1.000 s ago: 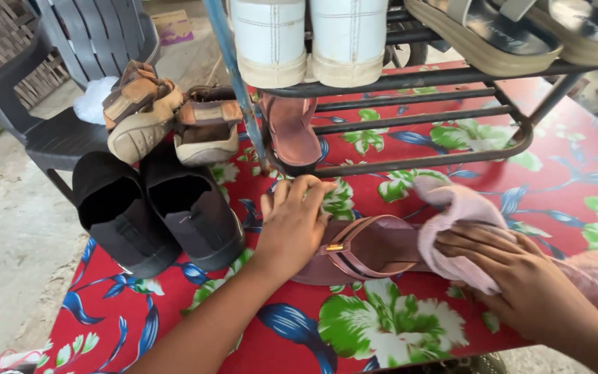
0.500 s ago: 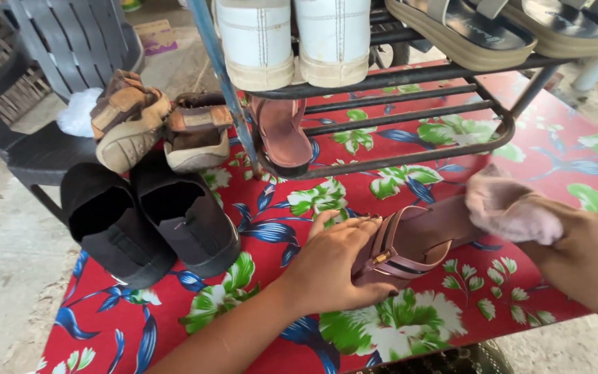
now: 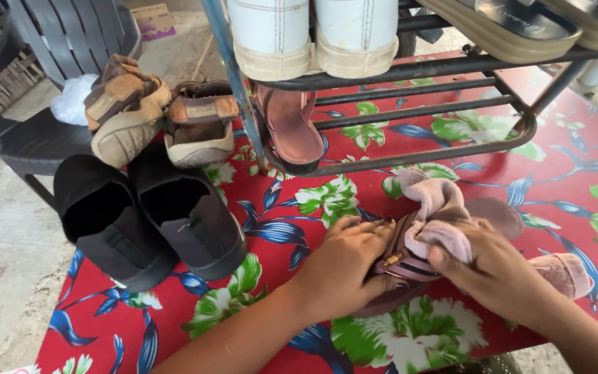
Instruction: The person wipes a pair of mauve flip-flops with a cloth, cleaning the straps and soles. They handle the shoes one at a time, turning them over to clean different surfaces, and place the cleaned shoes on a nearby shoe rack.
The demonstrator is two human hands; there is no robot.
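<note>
Pink and soft, a crumpled cloth (image 3: pixel 437 221) is pressed by the right hand (image 3: pixel 500 273) onto a brown strapped sandal with a small gold buckle (image 3: pixel 410 266). The fingers of this hand are bent and closed around the lower part of the cloth. The left hand (image 3: pixel 344 266) lies on the near side of the sandal, its fingers curled against the strap and holding the sandal in place. The sandal rests on a red tablecloth with green and white flowers and blue leaves (image 3: pixel 562 187), near the front edge of the table, just in front of a dark metal shoe rack (image 3: pixel 423 111). Inside the rack, on the cloth, one brown flat sandal (image 3: pixel 288 128) stands between the bars, and a pair of white shoes with cream soles (image 3: pixel 313 34) sits on the upper shelf. To the left, a pair of black slip-on shoes (image 3: pixel 150 215) lies side by side, with a pair of tan and brown shoes (image 3: pixel 160 118) just behind them. A dark grey plastic chair (image 3: pixel 43 131) stands beside the table
</note>
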